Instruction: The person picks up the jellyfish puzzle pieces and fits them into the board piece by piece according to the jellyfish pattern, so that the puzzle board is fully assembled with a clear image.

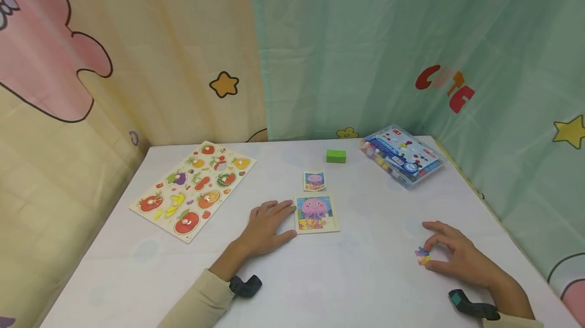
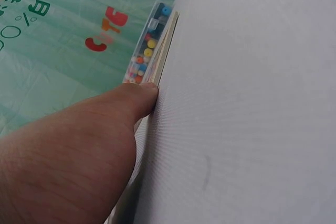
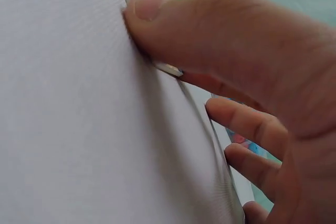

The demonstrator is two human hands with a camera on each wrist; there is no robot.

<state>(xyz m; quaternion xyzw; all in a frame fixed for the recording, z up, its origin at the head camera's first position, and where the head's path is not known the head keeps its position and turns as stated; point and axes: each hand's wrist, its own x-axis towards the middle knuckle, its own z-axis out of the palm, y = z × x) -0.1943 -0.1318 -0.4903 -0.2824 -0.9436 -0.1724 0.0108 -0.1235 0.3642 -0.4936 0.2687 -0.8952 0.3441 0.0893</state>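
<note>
A small jigsaw puzzle [image 1: 314, 211] with a pink octopus lies flat in its pale frame at mid-table. Bare pale board shows at its lower right corner. My left hand [image 1: 267, 229] rests along the frame's left side, fingertips and thumb touching its edge; the thumb [image 2: 142, 95] also shows there in the left wrist view. Off to the right, my right hand [image 1: 461, 257] pinches a jigsaw piece [image 1: 422, 256] in pink, yellow and blue between thumb and index finger, low over the table. In the right wrist view, the thumb [image 3: 173, 30] hides most of that piece.
Behind the puzzle lies a small octopus picture card [image 1: 314, 181], with a green block [image 1: 335, 156] farther back. A clear case of beads [image 1: 402, 155] sits at the back right. On the left is a fruit puzzle board [image 1: 189, 191]. Curtains border the white table [image 1: 365, 277].
</note>
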